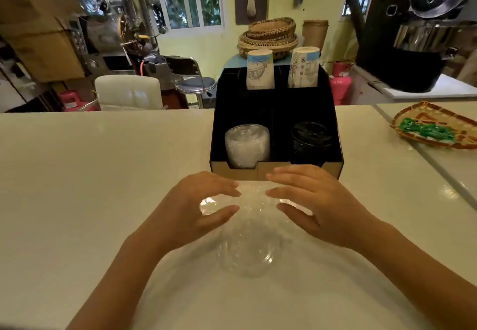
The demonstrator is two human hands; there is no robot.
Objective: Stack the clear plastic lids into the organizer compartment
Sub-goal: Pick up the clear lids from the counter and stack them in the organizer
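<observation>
A row of nested clear plastic lids (pixel 251 229) lies on its side on the white counter, just in front of the black organizer (pixel 273 171). My left hand (pixel 196 208) cups the far end of that row from the left. My right hand (pixel 312 205) cups it from the right, fingers curled over the top. The near end of the row (pixel 245 257) sticks out toward me, uncovered. Another stack of clear lids (pixel 246 146) stands in the organizer's front left compartment.
Black lids (pixel 311 138) fill the front right compartment, and two stacks of paper cups (pixel 260 70) stand in the back ones. A woven tray (pixel 436 127) with green items sits at the far right. The counter's far edge (pixel 103 112) runs behind the organizer.
</observation>
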